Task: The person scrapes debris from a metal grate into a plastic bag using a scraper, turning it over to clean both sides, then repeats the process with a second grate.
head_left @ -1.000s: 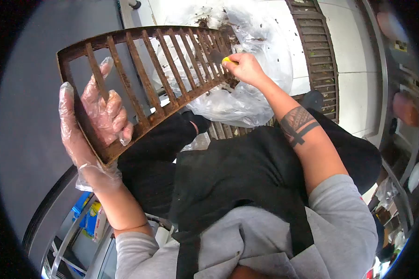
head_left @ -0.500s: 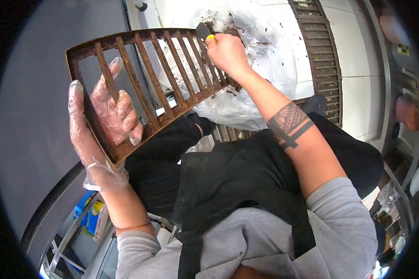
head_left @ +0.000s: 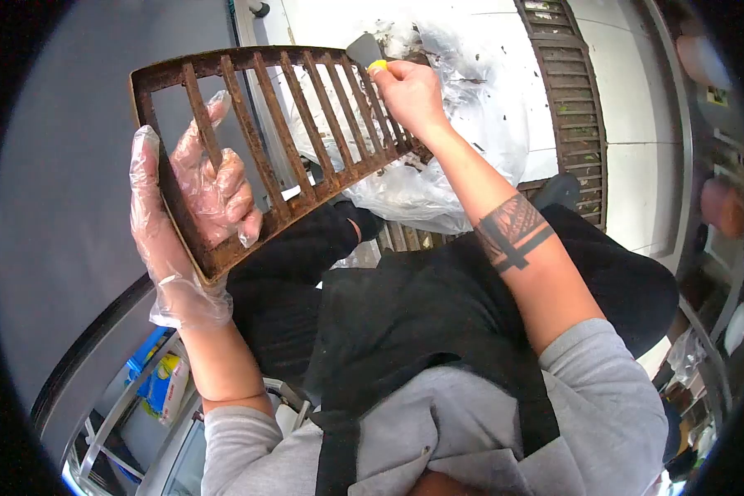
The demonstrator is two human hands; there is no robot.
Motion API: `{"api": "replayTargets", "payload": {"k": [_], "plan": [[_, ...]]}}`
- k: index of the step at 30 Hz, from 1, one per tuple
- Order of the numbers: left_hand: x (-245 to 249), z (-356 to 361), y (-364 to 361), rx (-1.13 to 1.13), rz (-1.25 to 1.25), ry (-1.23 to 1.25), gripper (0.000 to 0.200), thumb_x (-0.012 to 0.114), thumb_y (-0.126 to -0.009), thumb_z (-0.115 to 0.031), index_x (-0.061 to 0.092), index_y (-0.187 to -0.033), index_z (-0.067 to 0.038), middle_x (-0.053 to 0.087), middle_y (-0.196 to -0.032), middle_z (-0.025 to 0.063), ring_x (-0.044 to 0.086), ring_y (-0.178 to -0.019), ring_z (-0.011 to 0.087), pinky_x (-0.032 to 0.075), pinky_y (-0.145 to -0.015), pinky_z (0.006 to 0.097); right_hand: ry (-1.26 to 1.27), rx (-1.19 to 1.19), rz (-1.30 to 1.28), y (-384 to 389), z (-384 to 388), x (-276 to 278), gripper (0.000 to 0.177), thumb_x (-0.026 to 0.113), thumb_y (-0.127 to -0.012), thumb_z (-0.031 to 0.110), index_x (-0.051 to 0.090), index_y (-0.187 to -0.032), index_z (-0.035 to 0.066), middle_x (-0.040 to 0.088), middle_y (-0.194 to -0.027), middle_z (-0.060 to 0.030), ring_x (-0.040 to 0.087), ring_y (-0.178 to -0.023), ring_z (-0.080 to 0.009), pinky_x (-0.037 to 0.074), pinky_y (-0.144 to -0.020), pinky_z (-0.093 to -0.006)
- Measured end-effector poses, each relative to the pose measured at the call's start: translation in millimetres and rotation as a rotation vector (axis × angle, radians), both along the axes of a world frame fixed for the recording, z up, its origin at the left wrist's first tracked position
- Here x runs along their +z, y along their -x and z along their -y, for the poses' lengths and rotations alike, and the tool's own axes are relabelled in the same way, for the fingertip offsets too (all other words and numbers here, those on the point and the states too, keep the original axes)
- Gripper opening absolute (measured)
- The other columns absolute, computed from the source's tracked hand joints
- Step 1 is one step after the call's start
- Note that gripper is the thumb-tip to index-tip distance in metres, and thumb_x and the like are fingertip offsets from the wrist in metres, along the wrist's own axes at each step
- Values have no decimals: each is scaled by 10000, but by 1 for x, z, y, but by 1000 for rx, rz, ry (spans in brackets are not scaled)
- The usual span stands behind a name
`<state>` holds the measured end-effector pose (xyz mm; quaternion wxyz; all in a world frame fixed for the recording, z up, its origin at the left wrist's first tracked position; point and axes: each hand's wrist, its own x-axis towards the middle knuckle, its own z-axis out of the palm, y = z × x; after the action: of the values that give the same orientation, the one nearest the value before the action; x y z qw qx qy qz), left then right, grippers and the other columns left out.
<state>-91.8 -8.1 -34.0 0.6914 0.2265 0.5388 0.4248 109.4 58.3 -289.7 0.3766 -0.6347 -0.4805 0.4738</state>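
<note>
A rusty metal grate (head_left: 306, 192) with slanting bars is held up, tilted, at the upper left. My left hand (head_left: 211, 190), in a clear plastic glove, grips its near left end, with fingers wrapped round the end bars. My bare right hand (head_left: 412, 93) is closed on a scraper (head_left: 364, 51) with a yellow collar and a dark flat blade. The blade is at the far top edge of the grate; whether it touches is hard to tell. Below the grate's far end lies a clear plastic bag (head_left: 479, 140) with dark flakes on it.
A slatted floor drain cover (head_left: 577, 116) runs along the white tiles (head_left: 643, 182) at the right. A grey panel (head_left: 74, 165) stands at the left. Metal shelving with a blue and yellow packet (head_left: 167, 388) is at the lower left. Blurred items line the right edge.
The grate and my left hand have shifted slightly right and up. My right hand has moved slightly right, and more of the scraper's blade shows.
</note>
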Motion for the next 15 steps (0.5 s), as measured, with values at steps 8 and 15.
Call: {"api": "replayTargets", "payload": {"k": [8, 15], "plan": [[0, 2, 0, 25, 12, 21, 846, 347, -1034, -681, 381, -1551, -13, 508, -733, 73, 517, -556, 191, 525, -496, 379, -175, -40, 274, 28, 10, 11, 302, 660, -930, 266, 689, -801, -6, 692, -810, -226, 680, -783, -429, 538, -741, -495], [-3, 2, 4, -13, 56, 7, 850, 364, -1023, -695, 404, -1535, -18, 523, -762, 74, 514, -580, 187, 524, -516, 382, -418, 60, 165, 8, 6, 9, 242, 670, -918, 251, 734, -923, 18, 701, -885, -193, 689, -871, -378, 552, -784, -464]]}}
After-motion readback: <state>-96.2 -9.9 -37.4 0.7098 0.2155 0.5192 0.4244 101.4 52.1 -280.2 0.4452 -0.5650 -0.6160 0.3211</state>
